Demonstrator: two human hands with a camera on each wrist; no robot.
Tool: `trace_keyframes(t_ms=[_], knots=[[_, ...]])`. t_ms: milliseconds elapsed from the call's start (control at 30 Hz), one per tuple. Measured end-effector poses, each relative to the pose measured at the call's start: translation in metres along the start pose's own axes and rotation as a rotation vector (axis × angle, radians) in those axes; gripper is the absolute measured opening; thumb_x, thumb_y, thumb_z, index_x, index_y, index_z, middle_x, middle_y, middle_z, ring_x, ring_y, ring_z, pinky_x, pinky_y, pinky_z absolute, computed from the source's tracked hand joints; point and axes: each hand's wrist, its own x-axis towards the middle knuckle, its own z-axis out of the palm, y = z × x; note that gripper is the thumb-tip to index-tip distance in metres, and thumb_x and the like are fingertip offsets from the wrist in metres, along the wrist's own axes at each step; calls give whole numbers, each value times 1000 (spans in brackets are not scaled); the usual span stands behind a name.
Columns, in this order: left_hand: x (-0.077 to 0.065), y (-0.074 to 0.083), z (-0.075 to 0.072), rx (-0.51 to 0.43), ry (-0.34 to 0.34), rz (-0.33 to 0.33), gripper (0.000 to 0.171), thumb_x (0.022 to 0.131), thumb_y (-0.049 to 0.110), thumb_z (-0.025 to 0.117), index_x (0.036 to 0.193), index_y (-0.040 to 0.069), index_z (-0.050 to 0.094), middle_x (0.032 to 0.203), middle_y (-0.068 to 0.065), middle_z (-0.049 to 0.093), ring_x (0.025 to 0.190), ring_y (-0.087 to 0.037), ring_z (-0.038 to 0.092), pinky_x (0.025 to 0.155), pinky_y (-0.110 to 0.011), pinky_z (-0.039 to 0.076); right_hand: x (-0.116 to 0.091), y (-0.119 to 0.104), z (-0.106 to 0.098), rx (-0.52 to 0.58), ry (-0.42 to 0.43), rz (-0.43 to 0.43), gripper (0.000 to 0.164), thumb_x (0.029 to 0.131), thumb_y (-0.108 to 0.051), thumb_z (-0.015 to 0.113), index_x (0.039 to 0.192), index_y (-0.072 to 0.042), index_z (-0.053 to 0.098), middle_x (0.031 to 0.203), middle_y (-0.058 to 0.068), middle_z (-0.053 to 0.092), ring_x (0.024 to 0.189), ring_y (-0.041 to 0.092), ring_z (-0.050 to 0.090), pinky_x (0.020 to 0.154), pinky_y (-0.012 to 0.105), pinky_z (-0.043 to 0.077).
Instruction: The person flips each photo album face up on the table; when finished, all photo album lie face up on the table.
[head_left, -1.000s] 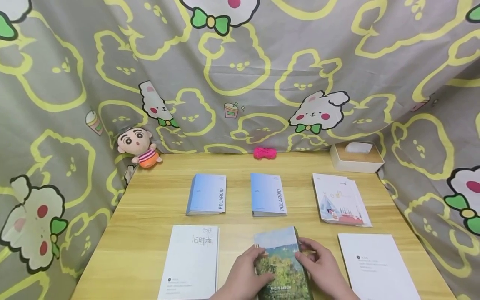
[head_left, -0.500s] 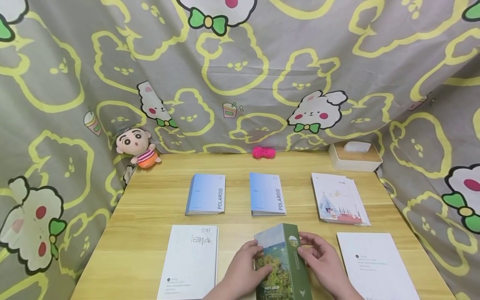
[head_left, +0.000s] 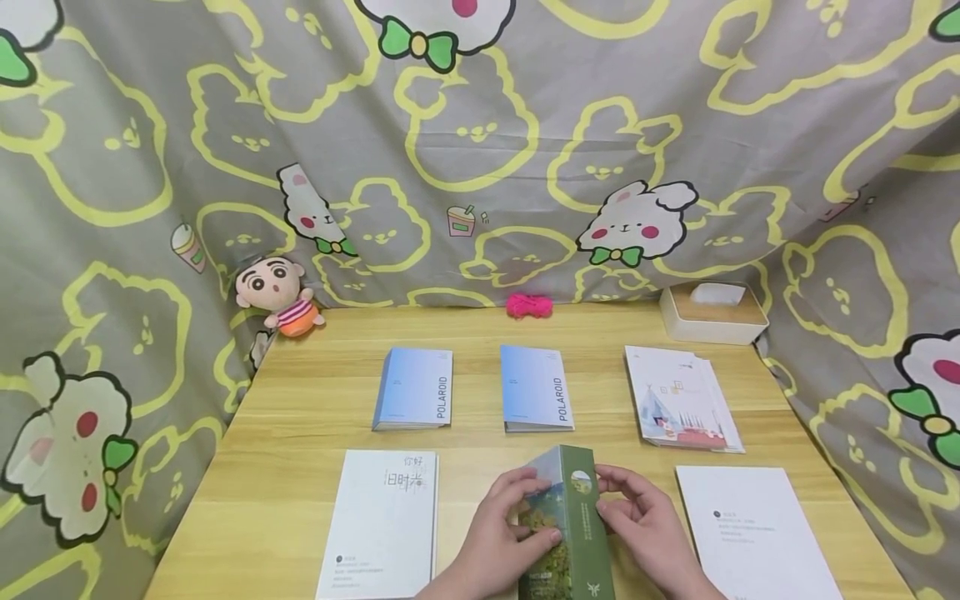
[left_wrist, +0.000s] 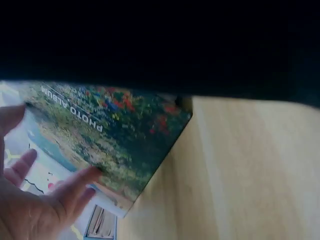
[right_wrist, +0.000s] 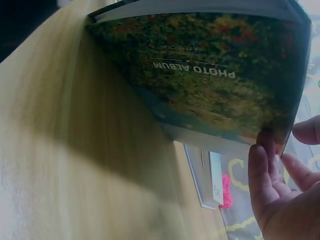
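A photo album (head_left: 581,533) stands tilted up in front of me, its green spine turned upward and its painted landscape cover facing left. My left hand (head_left: 498,533) holds it from the left, with thumb and fingertips against the front cover. At the spine's far right edge, my right hand (head_left: 648,525) grips it with thumb and curled fingers. The left wrist view shows the cover (left_wrist: 115,135) with the left fingertips on it. In the right wrist view the other painted side (right_wrist: 200,70) appears, white page edges above it and right fingers at its corner.
White albums lie on either side, one at left (head_left: 378,525) and one at right (head_left: 753,533). Behind are two blue POLAROID albums (head_left: 412,387) and a stack of illustrated booklets (head_left: 678,400). A tissue box (head_left: 716,325), pink item (head_left: 529,306) and plush doll (head_left: 277,296) line the back.
The album has turned in my hands from front cover up to spine up. My left hand has shifted slightly right with it; the right hand keeps to the spine side.
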Motion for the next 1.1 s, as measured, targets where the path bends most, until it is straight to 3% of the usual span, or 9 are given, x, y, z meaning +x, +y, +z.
trace_keyframes(t_ms=[300,533,933,1100], knots=[[1,3,1,-149,-72,44,64,92,14,84,150,17,57,159,-16,36,142,-47,41,85,-32,62,-1,4,-8,77,-186,-199,43,98,14,62,138,22,50,114,7,69,89,14,75,75,35,65],[3,4,0,-191,-99,55,60,95,11,79,150,15,57,159,-17,33,143,-44,42,87,-34,62,3,5,-10,107,-298,-253,45,101,14,57,145,18,47,119,-1,68,95,15,76,81,38,64],[7,4,-8,-185,-89,32,77,86,4,84,154,23,52,154,-15,35,141,-46,42,83,-38,64,8,7,-4,-35,-293,-299,47,102,9,61,147,11,52,120,-2,69,97,13,74,81,25,61],[10,9,-10,-153,-91,-9,81,84,7,87,152,25,47,150,-13,36,135,-39,50,74,-38,65,11,8,1,-52,-299,-264,53,102,7,63,152,12,45,121,15,67,96,16,75,81,28,62]])
